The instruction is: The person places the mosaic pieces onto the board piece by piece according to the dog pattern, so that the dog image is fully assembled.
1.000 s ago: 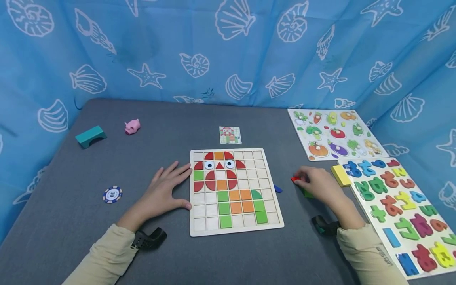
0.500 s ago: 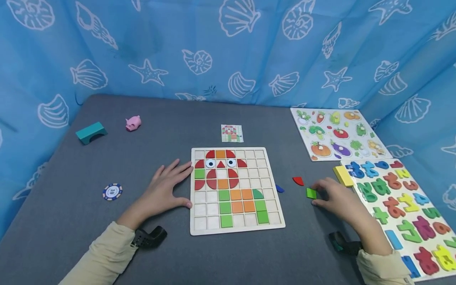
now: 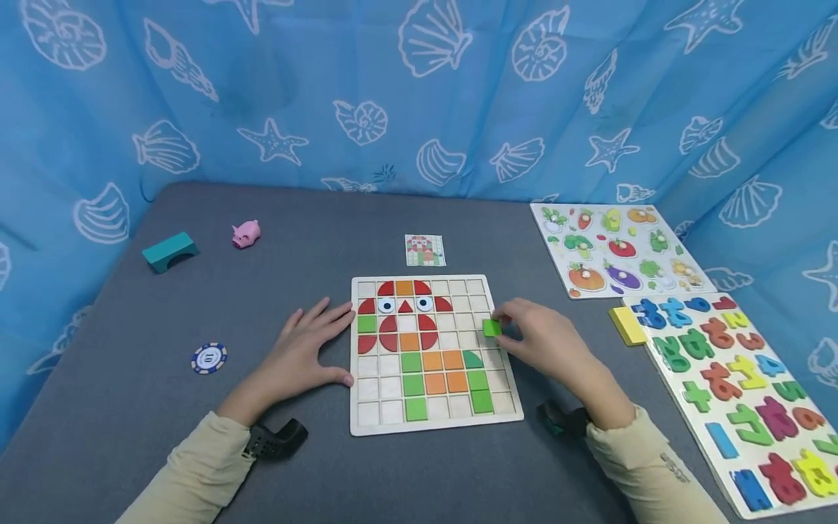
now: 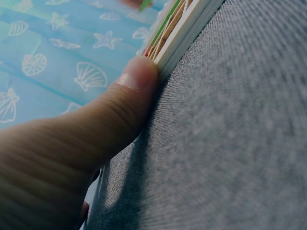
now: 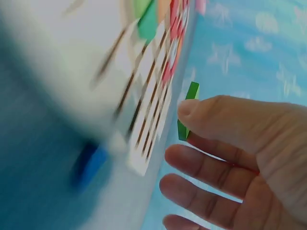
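Observation:
A white wooden grid board (image 3: 369,413) lies mid-table, partly filled with red, orange and green tiles and two eye tiles. My left hand (image 3: 297,356) rests at its left side with fingers spread; in the left wrist view the thumb (image 4: 136,76) presses against the board's edge. Between thumb and fingertips, my right hand (image 3: 546,349) pinches a green square tile (image 3: 492,328) over the board's right edge. The right wrist view shows that tile edge-on, held above the grid. A blue piece (image 5: 91,163) lies beside the board there, hidden under the hand in the head view.
A small pattern card (image 3: 425,250) lies behind the board. On the right are a vegetable puzzle (image 3: 556,269), a number puzzle (image 3: 697,429) and a yellow block (image 3: 626,326). A teal arch block (image 3: 170,252), pink pig (image 3: 246,233) and poker chip (image 3: 209,358) sit left.
My right hand let go of the red quarter piece, took the green square tile from the table and carried it left to the board's edge. My left hand stays in place.

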### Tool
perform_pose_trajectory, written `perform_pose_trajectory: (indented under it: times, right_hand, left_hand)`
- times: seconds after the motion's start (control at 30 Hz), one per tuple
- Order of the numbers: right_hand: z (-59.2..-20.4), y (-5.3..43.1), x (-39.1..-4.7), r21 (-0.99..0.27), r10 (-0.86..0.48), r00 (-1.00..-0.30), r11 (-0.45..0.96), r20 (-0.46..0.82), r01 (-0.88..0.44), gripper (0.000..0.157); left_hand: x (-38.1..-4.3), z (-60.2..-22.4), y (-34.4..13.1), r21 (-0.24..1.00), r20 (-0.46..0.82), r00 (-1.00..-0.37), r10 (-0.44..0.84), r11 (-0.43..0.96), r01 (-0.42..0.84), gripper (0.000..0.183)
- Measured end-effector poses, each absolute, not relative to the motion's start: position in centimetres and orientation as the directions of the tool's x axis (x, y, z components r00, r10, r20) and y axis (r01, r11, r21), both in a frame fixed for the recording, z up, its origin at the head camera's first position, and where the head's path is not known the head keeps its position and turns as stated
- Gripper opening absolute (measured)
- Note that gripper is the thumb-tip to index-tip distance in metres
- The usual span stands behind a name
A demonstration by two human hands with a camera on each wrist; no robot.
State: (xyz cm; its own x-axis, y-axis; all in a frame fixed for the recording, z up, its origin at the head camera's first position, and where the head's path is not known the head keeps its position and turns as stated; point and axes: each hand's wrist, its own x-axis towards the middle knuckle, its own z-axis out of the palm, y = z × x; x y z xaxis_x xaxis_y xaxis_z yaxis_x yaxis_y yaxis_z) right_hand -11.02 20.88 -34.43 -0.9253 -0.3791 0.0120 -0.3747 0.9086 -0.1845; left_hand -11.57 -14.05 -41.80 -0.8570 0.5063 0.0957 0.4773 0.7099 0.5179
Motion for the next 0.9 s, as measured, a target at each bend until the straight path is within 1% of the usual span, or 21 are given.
perform_pose_trajectory:
  times: [0.17,0.3,0.4,0.6,0.7,0.9]
  right_hand:
    - [-34.8,17.0,-13.4,-0.126,-0.449,-0.893,0.888,-0.034,-0.442,0.023]
    - [-35.3,15.6,-14.4,-0.088,-0.456,-0.886,0.889,-0.085,-0.449,0.023]
    - [-35.5,15.2,-14.7,-0.084,-0.452,-0.888,0.891,-0.085,-0.445,0.022]
    - [-35.4,15.0,-14.5,-0.094,-0.458,-0.885,0.887,-0.081,-0.451,0.026]
    - [-35.1,15.4,-14.2,-0.109,-0.437,-0.895,0.898,-0.092,-0.427,0.028]
    - [-34.2,18.4,-13.2,-0.148,-0.384,-0.921,0.916,-0.063,-0.372,0.031]
  left_hand:
    - [-11.5,-42.1,-14.2,0.523,0.105,-0.857,0.504,0.705,0.479,0.099]
    - [-11.6,-42.1,-14.2,0.52,0.117,-0.855,0.506,0.702,0.487,0.099]
    - [-11.6,-41.9,-14.2,0.521,0.116,-0.855,0.506,0.702,0.486,0.098]
    - [-11.6,-41.6,-14.1,0.53,0.105,-0.859,0.501,0.703,0.474,0.098]
    - [-11.6,-41.6,-14.1,0.529,0.105,-0.859,0.501,0.703,0.475,0.098]
    - [-11.5,-41.6,-14.2,0.531,0.1,-0.86,0.5,0.704,0.471,0.098]
